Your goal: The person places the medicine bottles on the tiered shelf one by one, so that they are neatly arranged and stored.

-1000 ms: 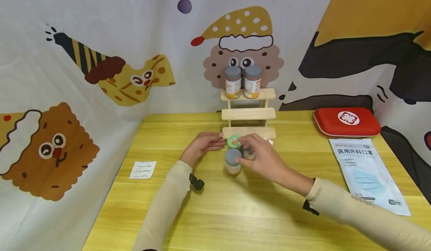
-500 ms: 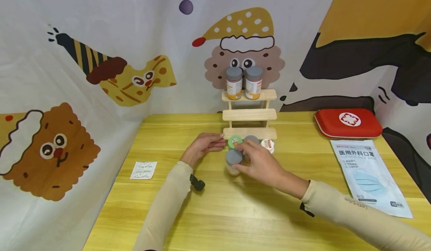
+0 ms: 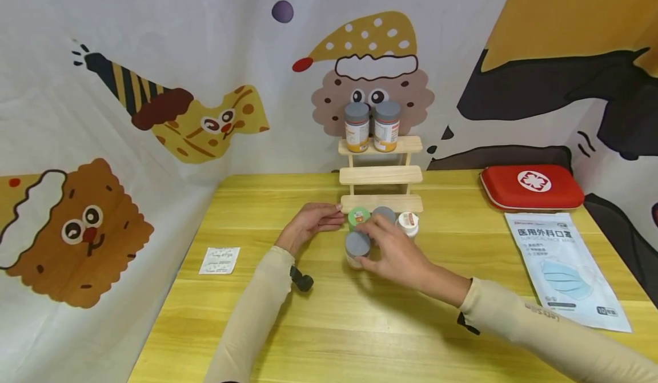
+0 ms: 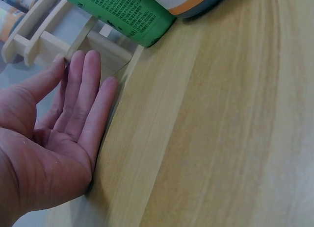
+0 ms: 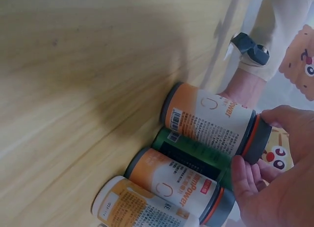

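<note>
The thumb and fingers of my right hand (image 3: 398, 257) pinch the grey cap of a supplement bottle (image 5: 211, 119) with an orange and white label, at the front of the group. Right behind it are a green bottle (image 3: 358, 217) and a second grey-capped bottle (image 5: 171, 175). A white-capped bottle (image 3: 408, 223) stands at the right of these. My left hand (image 3: 315, 218) lies on its side on the table, fingers fairly straight, fingertips at the left end of the bottom step of a wooden stepped shelf (image 3: 380, 174). In the left wrist view the green bottle is just beyond those fingertips.
Two grey-capped bottles (image 3: 357, 127) stand on the shelf's top step. On the right lie a red first-aid case (image 3: 514, 188) and a pack of surgical masks (image 3: 565, 269). A small white packet (image 3: 219, 260) lies at the left on the wooden table (image 3: 334, 326).
My right hand has shifted slightly left and towards me, onto the front bottle's cap. The grey-capped and white-capped bottles behind are now less covered. My left hand has stayed in place.
</note>
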`<state>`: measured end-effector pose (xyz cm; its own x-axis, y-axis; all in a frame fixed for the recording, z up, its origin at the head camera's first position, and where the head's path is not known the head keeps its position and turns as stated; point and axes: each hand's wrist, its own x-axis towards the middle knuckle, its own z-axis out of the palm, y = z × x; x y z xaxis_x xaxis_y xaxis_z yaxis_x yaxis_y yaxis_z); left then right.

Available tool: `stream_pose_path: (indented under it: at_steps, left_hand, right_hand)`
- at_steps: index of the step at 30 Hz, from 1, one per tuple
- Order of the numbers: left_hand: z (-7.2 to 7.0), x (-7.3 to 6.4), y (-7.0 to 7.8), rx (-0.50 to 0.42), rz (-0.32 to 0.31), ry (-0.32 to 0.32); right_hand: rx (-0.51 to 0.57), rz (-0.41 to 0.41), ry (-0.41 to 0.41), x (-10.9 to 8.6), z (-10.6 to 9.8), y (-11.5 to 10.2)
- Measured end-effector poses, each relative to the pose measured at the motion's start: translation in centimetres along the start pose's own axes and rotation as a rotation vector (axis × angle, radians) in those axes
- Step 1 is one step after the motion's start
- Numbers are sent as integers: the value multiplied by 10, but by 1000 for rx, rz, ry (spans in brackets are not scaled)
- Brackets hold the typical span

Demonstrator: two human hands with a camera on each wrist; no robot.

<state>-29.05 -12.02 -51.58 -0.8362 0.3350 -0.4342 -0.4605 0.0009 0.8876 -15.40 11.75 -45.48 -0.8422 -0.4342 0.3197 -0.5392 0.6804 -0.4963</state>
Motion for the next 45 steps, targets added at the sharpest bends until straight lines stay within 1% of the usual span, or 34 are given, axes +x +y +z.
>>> stream_pose_path:
  at_steps: [6,14,19,21,24,31,34,38,41,45]
  left_hand:
    - [1,2,0,-18,-3,7]
    - [1,3,-1,-20,1,5]
    - [1,2,-2,-16,-2,7]
    - [1,2,-2,-16,-3,7]
    - [1,3,-2,-17,-1,0]
    - [-1,2,-1,-19,1,-11]
    - [-1,1,-1,-9,-2,-14]
    - [-1,0,0,-1,-8,-17]
    - [0,1,0,-2,-9,-16]
    - [-1,3,0,-6,-8,-9]
  right_hand:
    - [33,1,-2,-4,-1,-2]
    - [143,18,-8,-7,-2,4]
    - [190,31,-15,-8,-10,4]
    - [203,40,-9,-7,-16,3]
    - [194,35,9,-5,-29,0]
    - [168,-56,94,2,-58,-4]
    - [152,-57,126,5,-72,-3]
    - [120,-44,149,8,-91,-1]
    - [92,-55,157,12,-104,2]
    - [72,-92,181,19,-118,5]
